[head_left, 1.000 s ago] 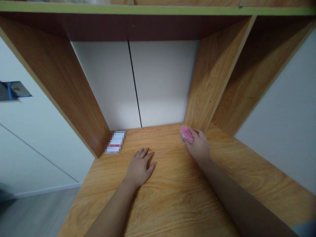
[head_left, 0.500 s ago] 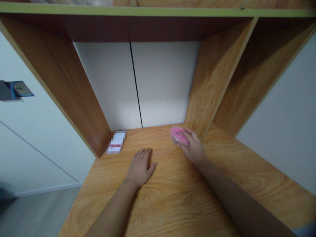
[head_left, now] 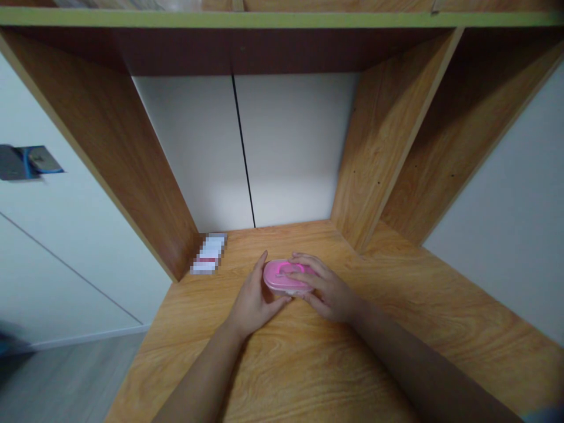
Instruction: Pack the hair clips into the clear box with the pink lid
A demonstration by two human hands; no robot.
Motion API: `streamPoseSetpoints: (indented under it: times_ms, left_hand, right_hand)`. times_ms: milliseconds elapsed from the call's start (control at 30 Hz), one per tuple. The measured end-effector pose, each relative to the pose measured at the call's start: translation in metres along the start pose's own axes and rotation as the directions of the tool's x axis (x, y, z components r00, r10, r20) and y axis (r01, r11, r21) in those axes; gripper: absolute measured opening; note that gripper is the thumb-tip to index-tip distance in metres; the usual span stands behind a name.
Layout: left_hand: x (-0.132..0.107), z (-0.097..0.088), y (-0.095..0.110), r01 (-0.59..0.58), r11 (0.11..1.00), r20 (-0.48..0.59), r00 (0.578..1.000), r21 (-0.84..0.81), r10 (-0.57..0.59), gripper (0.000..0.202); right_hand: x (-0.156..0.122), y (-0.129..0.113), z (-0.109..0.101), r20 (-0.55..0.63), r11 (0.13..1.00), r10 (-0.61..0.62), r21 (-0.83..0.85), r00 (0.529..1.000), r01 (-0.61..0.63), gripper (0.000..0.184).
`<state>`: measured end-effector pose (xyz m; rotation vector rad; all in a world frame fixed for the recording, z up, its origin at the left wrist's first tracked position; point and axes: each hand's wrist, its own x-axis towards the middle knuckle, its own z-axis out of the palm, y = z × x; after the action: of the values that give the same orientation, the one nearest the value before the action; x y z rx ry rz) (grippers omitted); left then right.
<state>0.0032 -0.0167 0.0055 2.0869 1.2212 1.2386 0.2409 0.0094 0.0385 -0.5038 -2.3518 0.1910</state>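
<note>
A small oval plastic box (head_left: 274, 283) with a pink lid, a brighter pink handle on top and a paler body sits on the wooden desk between my hands. My left hand (head_left: 252, 304) cups its left end, with the fingers behind it and the thumb along the front. From the right, my right hand (head_left: 328, 291) grips the other end. Its fingers lie over the lid and its thumb is at the front side. The right end of the box is hidden under that hand.
A blurred-out white and red item (head_left: 208, 254) lies at the back left of the desk (head_left: 304, 364). Wooden side panels (head_left: 370, 153) and a low shelf (head_left: 282, 19) frame the space. An open wall socket (head_left: 37, 161) shows at far left.
My right hand has brought the pink box leftward and nearer to me, down to the desk middle. My left hand, flat on the desk before, has turned and closed around the box's left end.
</note>
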Motion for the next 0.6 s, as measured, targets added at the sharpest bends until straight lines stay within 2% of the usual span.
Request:
streamPoseSetpoints:
  times_ms: [100,233,333,467,533,600]
  left_hand:
    - [0.0003,-0.0026,0.0038,-0.017,1.000,0.021,1.000,-0.019,0.017,0.103]
    - [0.0026,-0.0050,0.0060,-0.060,0.998,0.042,0.997,-0.007,0.060,0.071]
    - [0.0035,-0.0052,0.0061,-0.026,0.999,0.007,1.000,0.040,0.025,0.066]
    - [0.0037,-0.0051,0.0064,0.041,0.994,-0.059,0.998,0.104,-0.035,0.065]
    - [0.0039,-0.0051,0.0070,0.062,0.989,-0.092,0.994,0.132,-0.050,0.065]
    - [0.0040,-0.0048,0.0079,0.091,0.983,-0.136,0.988,0.161,-0.069,0.066]
  right_hand:
    - [-0.0007,-0.0007,0.0032,0.032,1.000,-0.004,0.020,0.999,0.003,0.049]
    - [-0.0019,0.0017,0.0066,0.055,1.000,0.023,0.014,0.998,-0.024,0.046]
    - [-0.0020,0.0045,0.0090,0.024,0.998,0.057,-0.014,0.998,-0.056,0.041]
    - [0.0003,0.0040,0.0092,-0.107,0.991,0.123,-0.049,0.987,-0.128,0.040]
    - [0.0024,0.0009,0.0090,-0.238,0.976,0.198,-0.044,0.951,-0.214,0.034]
    - [0.0046,-0.0036,0.0110,-0.335,0.947,0.303,0.000,0.892,-0.321,0.020]
